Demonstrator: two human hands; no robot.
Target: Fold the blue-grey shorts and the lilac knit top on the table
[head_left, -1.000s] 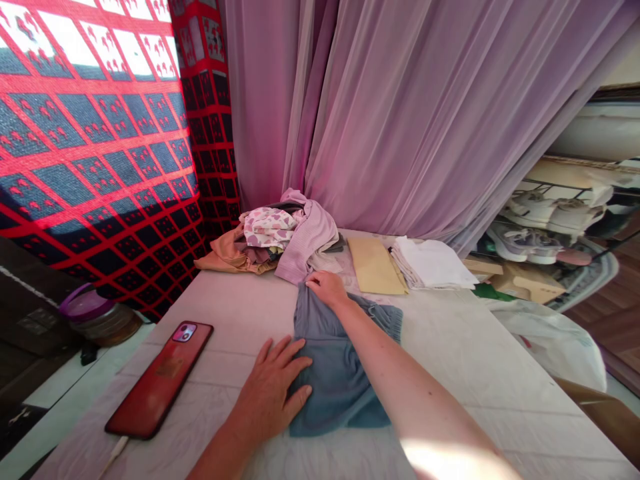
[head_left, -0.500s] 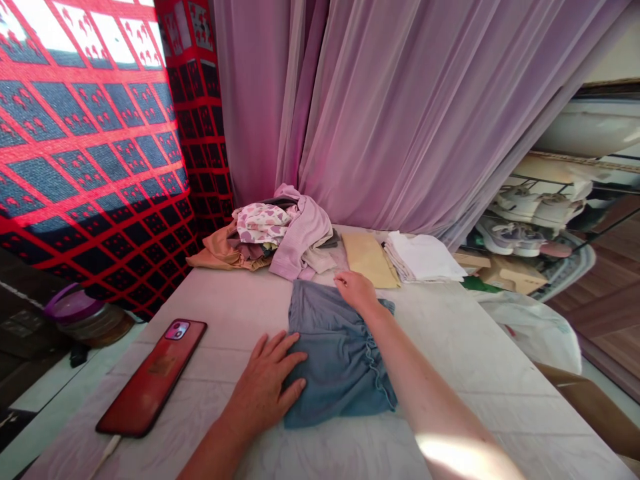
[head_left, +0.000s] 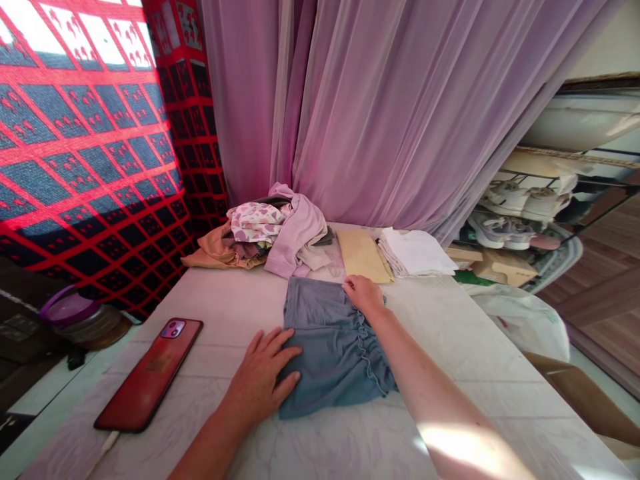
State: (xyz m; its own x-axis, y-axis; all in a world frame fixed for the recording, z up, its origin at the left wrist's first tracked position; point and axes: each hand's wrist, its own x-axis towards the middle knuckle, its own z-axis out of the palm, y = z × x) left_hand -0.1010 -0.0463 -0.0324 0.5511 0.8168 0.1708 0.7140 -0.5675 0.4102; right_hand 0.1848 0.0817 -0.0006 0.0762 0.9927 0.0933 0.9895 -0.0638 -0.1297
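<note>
A blue-grey garment with a gathered, drawstring-like strip on its right part lies flat on the pale table. My left hand rests open at its left edge, the fingers spread over the cloth and the tabletop. At the garment's far edge is my right hand, its fingers pinched together on the cloth there. The right forearm passes over the garment's right side and hides part of it.
A heap of loose clothes lies at the back, beside a folded yellow cloth and folded white cloths. A red phone with a charging cable is at the left. Shelves with shoes stand at the right.
My right hand has moved slightly right, and its fingers now pinch at the garment's far edge. The left hand stays flat at the left edge. The view has shifted a little.
</note>
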